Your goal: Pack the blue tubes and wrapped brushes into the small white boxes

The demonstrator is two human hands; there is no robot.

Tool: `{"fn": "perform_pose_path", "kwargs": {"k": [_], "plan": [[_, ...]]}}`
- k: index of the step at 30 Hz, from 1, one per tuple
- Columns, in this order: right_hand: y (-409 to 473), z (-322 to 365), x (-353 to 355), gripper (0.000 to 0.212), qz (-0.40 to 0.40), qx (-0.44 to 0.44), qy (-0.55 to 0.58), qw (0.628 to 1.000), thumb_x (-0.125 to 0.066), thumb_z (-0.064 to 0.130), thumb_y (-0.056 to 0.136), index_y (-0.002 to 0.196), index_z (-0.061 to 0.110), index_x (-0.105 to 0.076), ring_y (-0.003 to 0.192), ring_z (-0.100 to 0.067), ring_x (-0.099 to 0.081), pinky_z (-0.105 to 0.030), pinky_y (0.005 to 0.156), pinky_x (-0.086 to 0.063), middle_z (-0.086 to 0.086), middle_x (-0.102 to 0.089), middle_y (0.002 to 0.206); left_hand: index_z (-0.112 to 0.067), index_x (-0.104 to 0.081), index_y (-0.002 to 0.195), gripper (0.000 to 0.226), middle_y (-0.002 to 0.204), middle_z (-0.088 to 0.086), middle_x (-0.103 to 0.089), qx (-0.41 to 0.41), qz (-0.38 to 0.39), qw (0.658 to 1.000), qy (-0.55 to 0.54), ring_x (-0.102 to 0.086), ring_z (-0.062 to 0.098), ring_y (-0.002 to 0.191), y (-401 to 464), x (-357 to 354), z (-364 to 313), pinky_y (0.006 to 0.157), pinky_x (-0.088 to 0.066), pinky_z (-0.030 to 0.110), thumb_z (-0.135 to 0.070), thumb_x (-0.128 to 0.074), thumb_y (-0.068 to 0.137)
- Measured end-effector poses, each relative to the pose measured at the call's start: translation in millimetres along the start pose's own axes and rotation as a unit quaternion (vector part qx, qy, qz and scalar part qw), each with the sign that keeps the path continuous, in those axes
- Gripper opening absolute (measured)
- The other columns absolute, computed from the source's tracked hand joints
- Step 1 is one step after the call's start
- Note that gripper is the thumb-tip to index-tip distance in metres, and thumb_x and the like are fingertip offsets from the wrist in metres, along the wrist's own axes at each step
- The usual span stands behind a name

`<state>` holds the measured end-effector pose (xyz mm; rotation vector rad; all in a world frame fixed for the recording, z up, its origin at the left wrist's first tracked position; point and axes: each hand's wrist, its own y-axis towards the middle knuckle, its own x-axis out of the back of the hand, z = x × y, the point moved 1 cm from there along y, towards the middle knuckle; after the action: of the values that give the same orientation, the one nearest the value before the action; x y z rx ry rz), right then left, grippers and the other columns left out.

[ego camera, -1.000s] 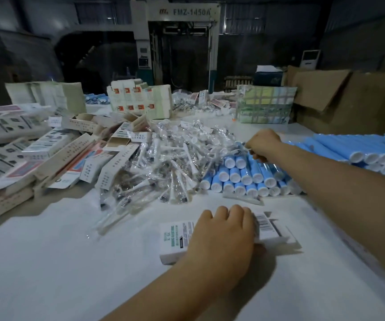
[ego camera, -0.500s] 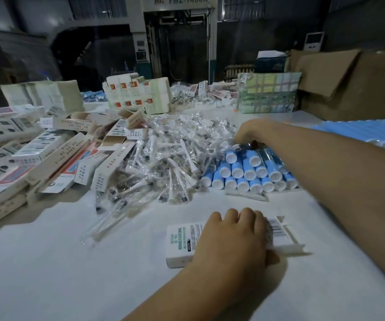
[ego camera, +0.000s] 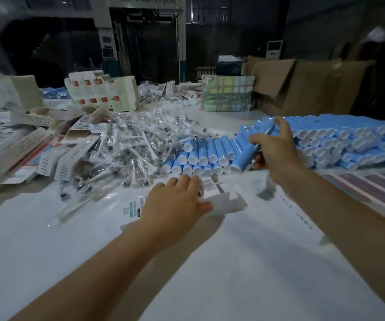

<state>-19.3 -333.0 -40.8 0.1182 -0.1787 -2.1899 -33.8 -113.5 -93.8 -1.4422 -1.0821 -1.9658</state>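
A small white box (ego camera: 219,201) lies on the white table in front of me, its right end flap open. My left hand (ego camera: 175,200) lies over the box and holds it, thumb at its near edge. My right hand (ego camera: 274,147) grips one blue tube (ego camera: 248,156) with a white cap, lifted and tilted just right of the small stack of blue tubes (ego camera: 200,156). A wrapped brush seems to be held along the tube, but blur hides it. A heap of clear-wrapped brushes (ego camera: 131,149) lies left of that stack.
A large pile of blue tubes (ego camera: 348,140) fills the right side. Flat and folded white cartons (ego camera: 25,147) cover the left. Stacked boxes (ego camera: 103,93), a taped bundle (ego camera: 228,93) and brown cardboard boxes (ego camera: 307,84) stand at the back. Printed sheets (ego camera: 372,188) lie at the right edge.
My right hand has pulled back from the far side of the small tube stack, lifting a blue tube out to the right. My left hand stays on the box.
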Motion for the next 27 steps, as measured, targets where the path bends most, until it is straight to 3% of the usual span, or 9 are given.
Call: {"fn": "perform_pose_path", "kwargs": {"k": [5,11,14,17,19,21,27], "plan": [[-35.3,-29.5,9.3,0.104,-0.01,-0.018,0.056,0.998,-0.069,0.003,0.081,0.148,0.043,-0.001,0.039,-0.013,-0.059,-0.027,0.044,-0.049,-0.012,-0.056,0.108,-0.021,-0.032,0.138,0.065,0.127,-0.002,-0.048,0.021,-0.031,0.999,0.0,-0.048,0.019,0.112,-6.2,2.9,-3.0,0.086,-0.039,0.031,-0.065,-0.022,0.09],[-59.6,-38.7,-5.5,0.082,0.021,-0.03,0.079,0.996,-0.071,0.01,0.083,0.142,0.038,-0.021,0.044,-0.017,-0.062,-0.026,0.042,-0.048,-0.015,-0.061,0.098,-0.018,-0.028,0.14,0.069,0.129,-0.001,-0.046,0.032,-0.04,0.998,0.046,-0.046,0.021,0.114,-8.1,1.9,-11.3,0.09,-0.035,0.033,-0.065,-0.02,0.089],[-67.8,-42.3,-7.9,0.045,0.02,-0.038,0.066,0.997,-0.066,0.014,0.087,0.123,0.023,-0.041,0.039,-0.012,-0.057,-0.021,0.035,-0.041,-0.014,-0.065,0.087,-0.017,-0.028,0.141,0.07,0.128,0.0,-0.047,0.028,-0.05,0.997,0.048,-0.047,0.021,0.113,-7.5,1.8,-11.5,0.089,-0.036,0.033,-0.065,-0.021,0.09],[-72.1,-48.7,-8.6,0.008,0.039,-0.026,-0.018,0.999,-0.061,0.024,0.091,0.09,0.017,-0.062,0.038,-0.006,-0.05,-0.019,0.034,-0.033,-0.005,-0.064,0.07,-0.016,-0.027,0.142,0.07,0.131,0.002,-0.046,0.029,-0.052,0.997,0.042,-0.046,0.022,0.115,-7.8,-0.5,-11.6,0.091,-0.036,0.034,-0.064,-0.024,0.091],[-74.9,-53.6,-11.2,0.031,0.055,-0.012,-0.064,0.996,-0.056,0.03,0.093,0.066,0.019,-0.066,0.041,-0.008,-0.044,-0.022,0.041,-0.031,0.009,-0.055,0.047,-0.015,-0.027,0.142,0.07,0.132,0.003,-0.046,0.023,-0.051,0.997,0.047,-0.045,0.023,0.117,-7.6,-1.9,-11.7,0.091,-0.036,0.035,-0.064,-0.026,0.092],[-75.9,-55.1,-13.7,0.042,0.057,-0.005,-0.081,0.995,-0.054,0.03,0.093,0.054,0.019,-0.065,0.042,-0.009,-0.04,-0.024,0.046,-0.029,0.012,-0.048,0.036,-0.014,-0.027,0.142,0.07,0.133,0.003,-0.045,0.019,-0.043,0.997,0.056,-0.045,0.024,0.117,-7.5,-2.1,-11.5,0.091,-0.036,0.036,-0.063,-0.028,0.093],[-62.9,-49.1,-10.0,0.033,0.016,0.013,-0.038,0.999,-0.055,0.025,0.093,0.064,0.014,-0.065,0.042,-0.008,-0.043,-0.026,0.049,-0.03,0.011,-0.052,0.039,-0.012,-0.028,0.141,0.067,0.136,0.007,-0.043,0.001,-0.03,0.999,0.038,-0.044,0.027,0.118,-7.4,-1.3,-11.6,0.091,-0.036,0.039,-0.06,-0.031,0.095]]}}
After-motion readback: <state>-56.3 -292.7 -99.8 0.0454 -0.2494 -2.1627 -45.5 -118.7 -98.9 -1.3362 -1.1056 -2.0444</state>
